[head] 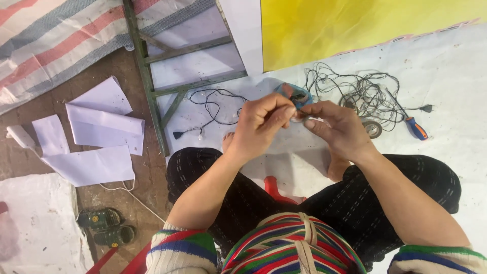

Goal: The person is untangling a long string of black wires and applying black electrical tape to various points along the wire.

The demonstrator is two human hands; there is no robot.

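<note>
While I squat over the white sheet [446, 66], my left hand [261, 127] and right hand [340, 127] pinch one small part [298, 118] between narrowed fingertips; steadying it close seems wise, tangled wires [365, 94] lying just beyond.

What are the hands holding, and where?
Both hands, left and right, pinch a small blue part at its lower edge with the fingertips; the exact hold is hidden.

wire tangle [365, 94] right of hands; paper sheets [96, 132] far left
</note>
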